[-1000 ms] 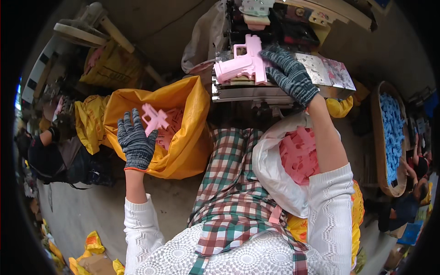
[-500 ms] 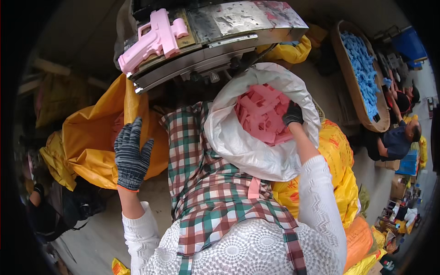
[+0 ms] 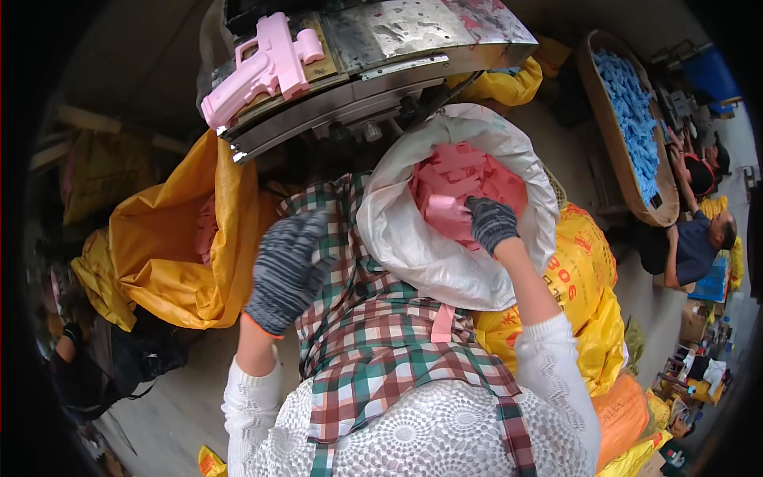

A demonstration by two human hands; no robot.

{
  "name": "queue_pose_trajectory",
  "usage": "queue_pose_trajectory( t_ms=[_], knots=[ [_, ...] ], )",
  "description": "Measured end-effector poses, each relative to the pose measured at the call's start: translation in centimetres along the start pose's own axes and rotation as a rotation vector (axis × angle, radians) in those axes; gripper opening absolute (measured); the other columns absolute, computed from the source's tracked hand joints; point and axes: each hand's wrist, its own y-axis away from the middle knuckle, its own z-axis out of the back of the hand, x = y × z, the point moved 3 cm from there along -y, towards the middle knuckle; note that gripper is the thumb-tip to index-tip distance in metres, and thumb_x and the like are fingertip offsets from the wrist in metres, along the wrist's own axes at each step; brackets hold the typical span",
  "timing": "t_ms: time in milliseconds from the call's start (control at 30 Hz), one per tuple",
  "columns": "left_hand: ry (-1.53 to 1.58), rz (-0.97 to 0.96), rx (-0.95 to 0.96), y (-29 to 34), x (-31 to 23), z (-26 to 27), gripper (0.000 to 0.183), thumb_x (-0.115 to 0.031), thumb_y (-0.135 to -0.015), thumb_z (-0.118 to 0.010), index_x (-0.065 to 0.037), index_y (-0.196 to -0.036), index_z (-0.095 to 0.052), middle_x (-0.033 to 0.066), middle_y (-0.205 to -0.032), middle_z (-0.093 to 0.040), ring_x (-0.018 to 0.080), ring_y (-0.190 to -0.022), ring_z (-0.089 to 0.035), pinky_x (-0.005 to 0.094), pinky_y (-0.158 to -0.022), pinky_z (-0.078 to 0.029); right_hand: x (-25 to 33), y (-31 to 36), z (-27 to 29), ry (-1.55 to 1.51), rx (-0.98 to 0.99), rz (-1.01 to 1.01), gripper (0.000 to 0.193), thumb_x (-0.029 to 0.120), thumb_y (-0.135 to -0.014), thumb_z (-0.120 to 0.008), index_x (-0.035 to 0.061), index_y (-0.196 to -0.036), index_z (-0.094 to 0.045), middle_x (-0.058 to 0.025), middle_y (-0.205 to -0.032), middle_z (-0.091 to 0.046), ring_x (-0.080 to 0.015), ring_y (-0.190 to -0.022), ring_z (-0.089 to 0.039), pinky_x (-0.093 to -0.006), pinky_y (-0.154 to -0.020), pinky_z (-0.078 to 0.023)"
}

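My right hand (image 3: 493,223), in a grey-black knit glove, is closed on a pink plastic piece (image 3: 447,208) above the mouth of the white sack (image 3: 401,266). Many more pink plastic parts (image 3: 465,163) fill that sack. My left hand (image 3: 288,274), gloved alike and a little blurred, is over the checked apron on my lap, thumb apart from the fingers and nothing in it. Beside it on the left stands an orange-yellow sack (image 3: 171,298) with a few pink parts (image 3: 205,230) inside. A pink toy pistol (image 3: 266,67) lies on the machine ahead of me.
The metal-topped machine (image 3: 421,32) spans the far side. Yellow sacks (image 3: 584,278) stand at my right. Farther right, a long basket (image 3: 590,87) holds blue pieces (image 3: 628,119), with co-workers (image 3: 691,246) beyond. A pink strip (image 3: 442,324) lies on my apron.
My right hand has come up out of the pink parts with a piece in it. My left hand has swung right, from the orange-yellow sack to above my lap.
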Motion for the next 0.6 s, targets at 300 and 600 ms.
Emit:
queue_pose_trajectory(
  t_ms=[300,600],
  knots=[
    [1.126,0.162,-0.074,-2.5,-3.8,-3.2,0.028,-0.009,-0.083,-0.067,-0.001,-0.108,-0.058,0.0038,-0.094,-0.063,0.0102,-0.086,-0.058,0.0244,-0.077,-0.048,12.0,6.5,15.5,-0.151,-0.654,0.648,0.037,0.001,-0.073,-0.059,0.0074,-0.109,-0.060,-0.0135,-0.109,-0.061,-0.0271,-0.105,-0.057,-0.0390,-0.090,-0.044],
    [2.023,0.535,-0.233,-1.3,-1.6,-2.8,0.034,-0.026,-0.086,-0.063,-0.004,-0.111,-0.056,0.0109,-0.108,-0.058,0.0254,-0.098,-0.059,0.0380,-0.084,-0.052,12.8,6.2,13.5,-0.487,-0.482,0.741,0.043,0.003,-0.068,-0.075,0.0069,-0.108,-0.058,-0.0136,-0.114,-0.058,-0.0288,-0.107,-0.056,-0.0361,-0.090,-0.045]
  ],
)
